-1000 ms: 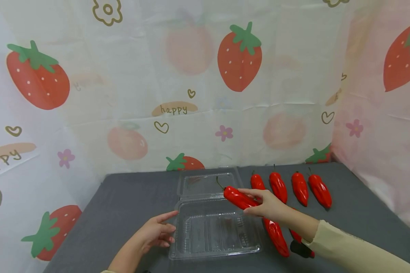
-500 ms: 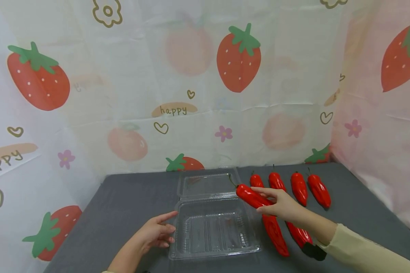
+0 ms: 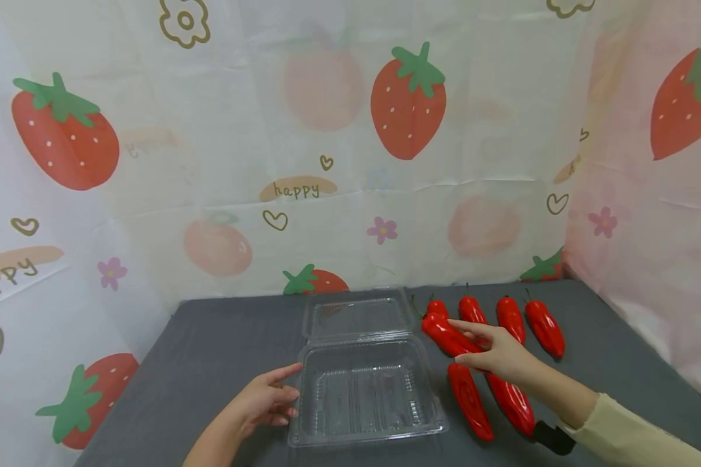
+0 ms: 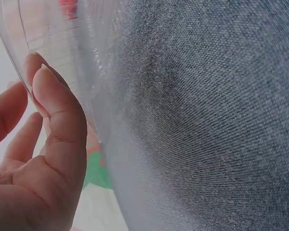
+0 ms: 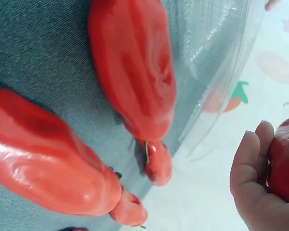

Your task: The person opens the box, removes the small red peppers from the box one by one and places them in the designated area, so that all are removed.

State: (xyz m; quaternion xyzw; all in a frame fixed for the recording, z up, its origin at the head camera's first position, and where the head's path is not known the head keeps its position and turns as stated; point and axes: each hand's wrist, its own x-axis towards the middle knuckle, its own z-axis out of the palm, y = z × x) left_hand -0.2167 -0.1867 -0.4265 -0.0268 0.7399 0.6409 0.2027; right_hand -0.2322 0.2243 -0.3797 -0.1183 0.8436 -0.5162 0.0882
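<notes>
In the head view my right hand holds a glossy red chili pepper between thumb and fingers, its thin stem pointing up and left. The pepper is just right of a clear plastic container and overlaps the peppers behind it. My left hand is at the container's left rim, index finger extended against it and the other fingers loosely bent. The left wrist view shows the left fingers right at the clear rim. At the right wrist view's edge, the held pepper is partly cut off.
The container's hinged lid lies open behind it. Several red peppers stand in a row at the back right. Two more peppers lie nearer, right of the container. A black wrist device hangs below the right sleeve. Printed cloth encloses the grey table.
My right hand has moved right with the held pepper, from over the container's right side to over the peppers beside it. My left hand has stayed at the left rim.
</notes>
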